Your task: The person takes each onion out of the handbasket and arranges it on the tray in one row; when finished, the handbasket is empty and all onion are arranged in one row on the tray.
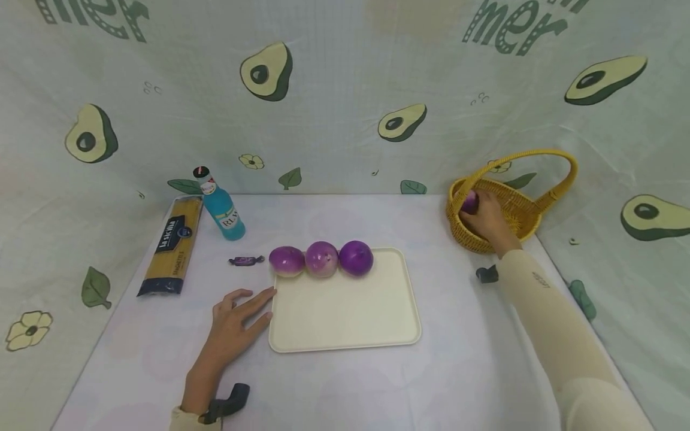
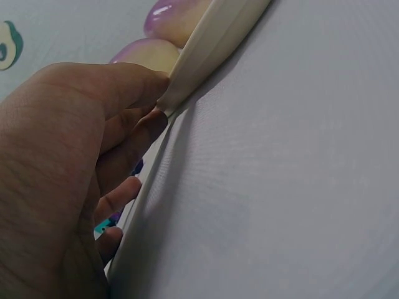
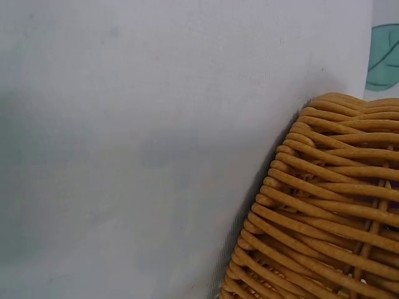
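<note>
A cream tray [image 1: 345, 317] lies on the table. Along its far edge sit three glossy purple onion-like vegetables, a left one [image 1: 287, 261], a middle one [image 1: 321, 259] and a right one [image 1: 356, 258], cream-coloured in parts. My left hand [image 1: 232, 329] touches the tray's left edge with extended fingers; the left wrist view shows the fingertips [image 2: 159, 84] against the rim. Inside the yellow wicker basket [image 1: 471, 240], my right hand [image 1: 487, 218] grips another purple onion-like vegetable [image 1: 470, 202], partly hidden. In the right wrist view only the basket's woven side [image 3: 324, 199] and the tabletop show.
A spaghetti packet [image 1: 175, 245] and a blue bottle [image 1: 221, 206] lie at the back left. A small purple-wrapped candy [image 1: 246, 261] is left of the vegetables. The basket's tall handle [image 1: 530, 154] arches above it. An avocado-print cloth [image 1: 345, 161] rises behind the table.
</note>
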{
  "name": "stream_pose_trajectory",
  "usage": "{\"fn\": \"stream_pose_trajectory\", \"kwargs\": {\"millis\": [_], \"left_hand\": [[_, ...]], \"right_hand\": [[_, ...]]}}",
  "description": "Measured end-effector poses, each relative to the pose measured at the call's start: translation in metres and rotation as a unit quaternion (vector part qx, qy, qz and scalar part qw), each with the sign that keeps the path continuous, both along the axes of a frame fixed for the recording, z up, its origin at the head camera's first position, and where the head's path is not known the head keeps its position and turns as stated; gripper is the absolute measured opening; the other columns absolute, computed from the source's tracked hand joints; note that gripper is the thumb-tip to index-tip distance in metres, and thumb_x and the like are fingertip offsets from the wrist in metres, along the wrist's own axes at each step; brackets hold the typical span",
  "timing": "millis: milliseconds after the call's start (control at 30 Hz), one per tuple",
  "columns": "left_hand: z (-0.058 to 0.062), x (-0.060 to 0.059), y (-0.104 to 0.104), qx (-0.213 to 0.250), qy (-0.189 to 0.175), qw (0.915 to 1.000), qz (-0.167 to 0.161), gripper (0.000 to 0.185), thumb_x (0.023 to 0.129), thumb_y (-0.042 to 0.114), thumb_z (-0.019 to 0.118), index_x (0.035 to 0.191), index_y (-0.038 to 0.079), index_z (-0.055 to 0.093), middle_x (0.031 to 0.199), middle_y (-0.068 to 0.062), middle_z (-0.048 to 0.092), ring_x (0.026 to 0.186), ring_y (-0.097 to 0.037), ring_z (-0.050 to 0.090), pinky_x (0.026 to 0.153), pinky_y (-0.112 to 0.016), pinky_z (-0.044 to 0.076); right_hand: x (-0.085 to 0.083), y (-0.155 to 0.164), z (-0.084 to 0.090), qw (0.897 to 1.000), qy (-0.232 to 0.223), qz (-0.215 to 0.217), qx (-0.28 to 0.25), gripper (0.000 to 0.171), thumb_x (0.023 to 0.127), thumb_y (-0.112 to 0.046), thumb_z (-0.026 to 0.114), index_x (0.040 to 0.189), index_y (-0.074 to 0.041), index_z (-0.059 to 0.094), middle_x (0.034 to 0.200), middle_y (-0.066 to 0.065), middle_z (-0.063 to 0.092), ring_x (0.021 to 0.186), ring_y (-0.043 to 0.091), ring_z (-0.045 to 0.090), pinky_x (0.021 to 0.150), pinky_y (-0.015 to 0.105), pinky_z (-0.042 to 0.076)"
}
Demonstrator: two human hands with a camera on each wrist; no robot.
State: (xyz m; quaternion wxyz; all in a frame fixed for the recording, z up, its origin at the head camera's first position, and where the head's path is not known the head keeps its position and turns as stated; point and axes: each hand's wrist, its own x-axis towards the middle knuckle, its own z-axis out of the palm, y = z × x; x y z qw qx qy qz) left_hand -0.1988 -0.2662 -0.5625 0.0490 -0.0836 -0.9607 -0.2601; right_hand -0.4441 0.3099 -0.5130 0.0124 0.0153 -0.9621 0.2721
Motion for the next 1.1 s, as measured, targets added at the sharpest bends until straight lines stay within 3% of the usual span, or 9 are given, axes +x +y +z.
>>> {"fn": "stream_pose_trajectory", "kwargs": {"millis": [433,1100], "left_hand": [[0.003,0.002,0.002,-0.007,-0.006,1.0000,0.003,0.050,0.098,0.044,0.062,0.145,0.031,0.054,0.139,0.002,0.061,0.134,-0.033,0.035,0.104,-0.061,0.021],[0.003,0.003,0.003,-0.008,0.001,1.0000,-0.001,0.050,0.098,0.044,0.062,0.146,0.030,0.054,0.140,0.001,0.060,0.133,-0.033,0.035,0.101,-0.061,0.023]], "right_hand": [[0.016,0.004,0.013,0.999,-0.019,-0.019,0.022,0.079,0.096,-0.025,0.068,0.153,0.006,0.024,0.151,0.036,0.022,0.138,0.053,0.025,0.111,0.066,0.025],[0.039,0.008,0.019,0.999,-0.007,-0.006,0.035,0.084,0.094,-0.027,0.070,0.151,0.011,0.022,0.148,0.038,0.025,0.134,0.056,0.029,0.108,0.068,0.028]]}}
